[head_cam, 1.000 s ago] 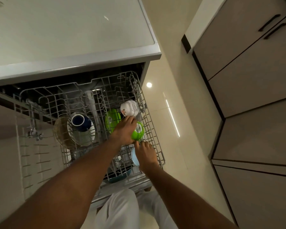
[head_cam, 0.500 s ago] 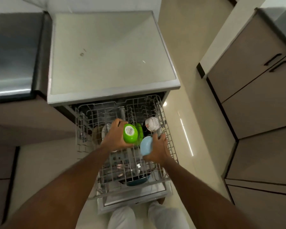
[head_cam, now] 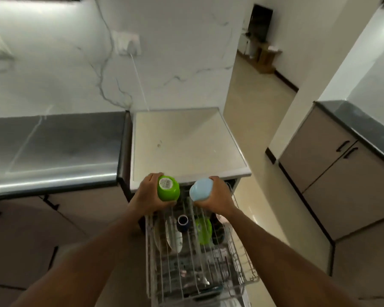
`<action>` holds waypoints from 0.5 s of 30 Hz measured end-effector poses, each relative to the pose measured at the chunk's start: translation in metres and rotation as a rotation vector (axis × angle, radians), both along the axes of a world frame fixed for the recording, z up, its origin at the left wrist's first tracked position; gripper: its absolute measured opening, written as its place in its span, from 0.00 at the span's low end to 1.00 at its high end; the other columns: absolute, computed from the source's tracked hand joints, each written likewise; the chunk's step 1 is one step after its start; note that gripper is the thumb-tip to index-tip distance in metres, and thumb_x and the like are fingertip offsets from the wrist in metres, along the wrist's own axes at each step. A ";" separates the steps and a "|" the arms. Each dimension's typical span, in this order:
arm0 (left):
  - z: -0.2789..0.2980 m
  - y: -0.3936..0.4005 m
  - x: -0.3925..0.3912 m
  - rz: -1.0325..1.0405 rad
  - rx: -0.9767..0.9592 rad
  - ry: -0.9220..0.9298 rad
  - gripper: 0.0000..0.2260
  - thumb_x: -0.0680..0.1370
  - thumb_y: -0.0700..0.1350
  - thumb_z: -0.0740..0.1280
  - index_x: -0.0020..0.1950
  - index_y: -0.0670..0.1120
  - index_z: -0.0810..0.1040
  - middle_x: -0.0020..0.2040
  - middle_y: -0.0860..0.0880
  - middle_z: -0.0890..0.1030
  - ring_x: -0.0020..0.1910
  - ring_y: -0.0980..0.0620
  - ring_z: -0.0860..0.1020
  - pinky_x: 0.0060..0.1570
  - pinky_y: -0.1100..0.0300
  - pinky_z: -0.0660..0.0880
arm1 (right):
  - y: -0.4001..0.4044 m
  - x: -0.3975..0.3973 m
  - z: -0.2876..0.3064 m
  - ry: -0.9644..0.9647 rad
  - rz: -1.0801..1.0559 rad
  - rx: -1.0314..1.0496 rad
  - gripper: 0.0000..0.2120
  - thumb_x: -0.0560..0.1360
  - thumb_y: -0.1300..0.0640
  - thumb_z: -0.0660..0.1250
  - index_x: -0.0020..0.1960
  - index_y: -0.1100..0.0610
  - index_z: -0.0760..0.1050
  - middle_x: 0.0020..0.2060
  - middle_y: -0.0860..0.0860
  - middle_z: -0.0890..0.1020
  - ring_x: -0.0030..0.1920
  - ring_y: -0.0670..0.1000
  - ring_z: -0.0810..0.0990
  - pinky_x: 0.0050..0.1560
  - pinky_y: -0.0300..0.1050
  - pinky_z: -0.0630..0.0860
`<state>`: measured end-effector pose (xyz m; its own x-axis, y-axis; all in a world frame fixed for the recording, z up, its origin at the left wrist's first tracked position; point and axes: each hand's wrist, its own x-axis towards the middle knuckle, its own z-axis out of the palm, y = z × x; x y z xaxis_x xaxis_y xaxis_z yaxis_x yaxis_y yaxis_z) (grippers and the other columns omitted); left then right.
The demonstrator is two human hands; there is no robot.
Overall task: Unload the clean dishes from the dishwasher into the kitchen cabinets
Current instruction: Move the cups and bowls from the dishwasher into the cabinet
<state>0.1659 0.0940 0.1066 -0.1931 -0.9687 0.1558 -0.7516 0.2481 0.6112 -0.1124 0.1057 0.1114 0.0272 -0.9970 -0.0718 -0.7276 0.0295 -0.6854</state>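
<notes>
Green bowl [head_cam: 168,188] gripped in left hand [head_cam: 148,196], light-blue bowl [head_cam: 200,189] gripped in right hand [head_cam: 217,197], both above dishwasher rack [head_cam: 242,271].

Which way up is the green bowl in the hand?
Tipped on its side: the green bowl in the left hand shows its stickered base to the camera, its mouth facing away, above the rack.

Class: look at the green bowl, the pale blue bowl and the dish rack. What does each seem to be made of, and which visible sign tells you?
Green bowl: probably plastic; bright, uniform colour, soft sheen, paper sticker on its base.
Pale blue bowl: plastic or glazed ceramic; smooth, matte look leaves it open.
Dish rack: coated metal wire; thin pale rods in a grid.
</notes>
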 end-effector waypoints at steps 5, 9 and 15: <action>0.083 0.026 0.072 0.071 -0.117 -0.019 0.46 0.55 0.72 0.80 0.65 0.47 0.79 0.56 0.51 0.83 0.53 0.51 0.82 0.56 0.64 0.73 | 0.001 0.053 0.088 -0.074 0.075 -0.100 0.54 0.54 0.34 0.86 0.71 0.55 0.69 0.61 0.48 0.79 0.59 0.49 0.78 0.55 0.40 0.75; 0.163 0.057 0.124 0.161 -0.240 -0.022 0.40 0.55 0.72 0.80 0.60 0.52 0.81 0.53 0.56 0.83 0.50 0.56 0.82 0.54 0.59 0.78 | 0.004 0.103 0.157 -0.113 0.199 -0.205 0.51 0.55 0.33 0.85 0.70 0.53 0.71 0.59 0.45 0.80 0.56 0.46 0.78 0.54 0.38 0.75; 0.270 0.118 0.200 0.358 -0.372 -0.007 0.34 0.55 0.71 0.81 0.53 0.53 0.83 0.45 0.59 0.84 0.43 0.61 0.82 0.47 0.58 0.79 | 0.023 0.174 0.251 -0.186 0.371 -0.402 0.46 0.54 0.30 0.84 0.64 0.51 0.75 0.52 0.40 0.81 0.51 0.43 0.81 0.48 0.33 0.74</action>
<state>0.3659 0.2122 0.3767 0.1377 -0.8536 0.5023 -0.8332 0.1744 0.5248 0.0615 0.1286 0.3629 0.3562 -0.8663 0.3502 -0.5055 -0.4938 -0.7075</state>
